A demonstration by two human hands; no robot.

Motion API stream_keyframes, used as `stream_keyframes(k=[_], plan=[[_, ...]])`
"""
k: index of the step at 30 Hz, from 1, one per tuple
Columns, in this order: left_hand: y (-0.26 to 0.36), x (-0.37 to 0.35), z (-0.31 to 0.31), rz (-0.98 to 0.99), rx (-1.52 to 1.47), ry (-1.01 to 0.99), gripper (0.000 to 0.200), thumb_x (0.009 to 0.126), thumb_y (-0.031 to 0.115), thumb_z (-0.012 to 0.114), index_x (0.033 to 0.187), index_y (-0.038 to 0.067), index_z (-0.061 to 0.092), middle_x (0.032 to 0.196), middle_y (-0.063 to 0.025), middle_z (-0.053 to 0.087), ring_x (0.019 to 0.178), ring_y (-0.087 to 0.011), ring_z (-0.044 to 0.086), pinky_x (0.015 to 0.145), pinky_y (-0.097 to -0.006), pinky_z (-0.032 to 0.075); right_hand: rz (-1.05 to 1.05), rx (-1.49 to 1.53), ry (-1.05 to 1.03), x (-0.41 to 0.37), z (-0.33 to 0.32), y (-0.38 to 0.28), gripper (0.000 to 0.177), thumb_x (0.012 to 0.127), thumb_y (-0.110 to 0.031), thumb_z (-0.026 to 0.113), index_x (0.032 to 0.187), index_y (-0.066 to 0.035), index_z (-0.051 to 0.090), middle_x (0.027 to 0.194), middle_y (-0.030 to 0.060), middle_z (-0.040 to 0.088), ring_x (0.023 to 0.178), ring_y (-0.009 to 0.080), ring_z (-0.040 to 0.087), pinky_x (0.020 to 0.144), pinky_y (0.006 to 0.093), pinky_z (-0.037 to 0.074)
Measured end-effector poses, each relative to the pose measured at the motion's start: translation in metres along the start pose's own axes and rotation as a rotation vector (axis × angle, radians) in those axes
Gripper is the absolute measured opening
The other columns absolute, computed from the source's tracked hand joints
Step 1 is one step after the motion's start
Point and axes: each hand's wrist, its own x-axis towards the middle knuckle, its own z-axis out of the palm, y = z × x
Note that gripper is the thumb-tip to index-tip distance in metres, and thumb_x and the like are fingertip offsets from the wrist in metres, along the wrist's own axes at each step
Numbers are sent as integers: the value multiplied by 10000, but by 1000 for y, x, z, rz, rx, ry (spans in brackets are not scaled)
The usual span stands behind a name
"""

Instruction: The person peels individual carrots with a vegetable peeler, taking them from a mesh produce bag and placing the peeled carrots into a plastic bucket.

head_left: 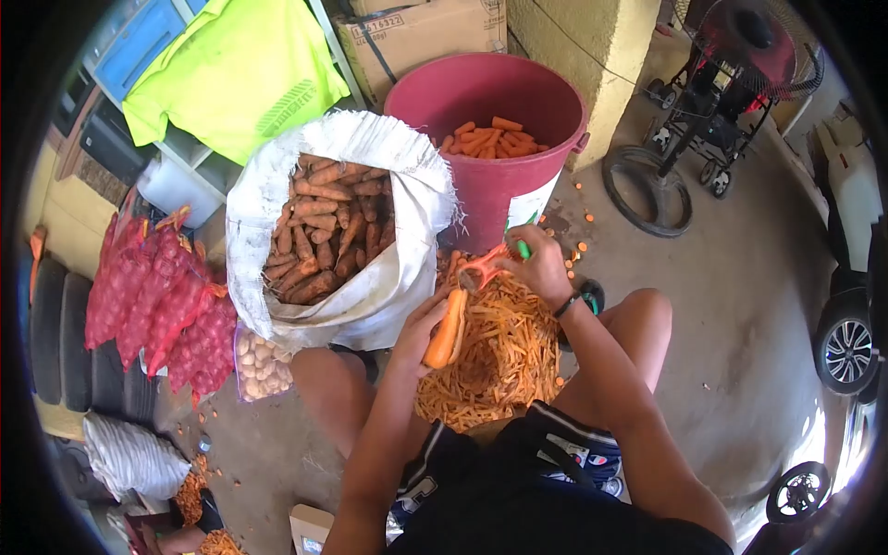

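My left hand (418, 335) is closed around a carrot (448, 331), whose surface is bright orange. In my right hand (544, 268) is an orange-red peeler (483, 267), held close to the carrot's upper end; something green shows between the fingers. Below both hands lies a large heap of orange peelings (499, 356), between my legs. A white woven sack (356, 310) full of unpeeled, soil-marked carrots (324, 222) stands to the left. Behind the hands a dark red tub (486, 199) holds bright orange carrots (499, 141).
Red net bags (166, 296) and a bag of pale bulbs (261, 365) lie left. Cardboard boxes (421, 42) stand behind the tub. A fan (749, 46) is at the upper right. Another person's hand (180, 539) shows at the lower left, near more peelings.
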Motion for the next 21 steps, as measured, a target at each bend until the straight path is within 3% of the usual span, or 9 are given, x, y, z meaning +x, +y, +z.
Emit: stream_keyframes(k=[1,5,9,12,15,16,18,20,21], plan=[[0,2,-3,8,-35,-6,408,1060,222,499,1401,-2,503,1197,-120,640,1016,-192,674,811,-317,578,90,-27,-29,4,-3,6,455,708,-205,896,1068,-31,679,967,134,688,841,279,696,748,391,567],[4,10,-2,50,-134,0,417,1057,236,510,1402,1,503,1167,-121,644,997,-189,679,803,-325,587,-34,298,-258,-29,9,-37,495,685,-251,913,1074,-51,681,939,113,678,830,266,694,746,385,570],[1,7,-1,43,-38,34,432,1050,230,532,1418,9,493,1156,-122,647,940,-190,688,790,-331,591,-186,190,-232,-29,14,-36,436,710,-280,899,1018,-70,674,901,102,668,775,265,684,704,394,569],[-4,5,-9,10,1,-24,441,1045,220,542,1432,15,484,1156,-118,646,862,-173,678,708,-315,589,-45,36,15,-4,6,7,421,715,-262,896,1016,-63,678,877,106,667,724,268,672,675,385,566],[2,7,-4,31,-50,4,437,1048,223,535,1431,17,486,1160,-117,644,842,-168,673,684,-306,585,147,166,-56,-8,2,14,434,713,-235,899,1040,-55,678,858,111,666,691,270,665,654,367,561],[4,8,-3,48,-75,12,437,1049,224,534,1430,16,486,1161,-117,644,844,-169,674,687,-305,585,127,232,-103,-17,5,-7,445,709,-225,901,1053,-51,678,885,105,674,721,245,668,660,347,555],[8,10,4,57,-108,53,436,1051,226,530,1431,17,486,1162,-117,642,843,-172,675,690,-305,584,-154,257,-245,-32,9,-41,449,706,-227,903,1056,-57,679,902,96,676,764,217,674,684,342,557],[8,7,14,37,-114,121,437,1052,228,528,1434,20,485,1164,-118,641,836,-177,676,691,-306,583,-171,200,-244,-31,12,-39,453,703,-222,905,1059,-56,679,918,93,680,790,207,676,700,340,558],[1,8,2,45,-62,1,441,1050,229,532,1439,28,484,1141,-104,644,831,-165,670,688,-295,579,-169,177,-244,-35,15,-38,455,702,-220,905,1061,-56,679,926,91,682,803,202,677,708,339,558]])
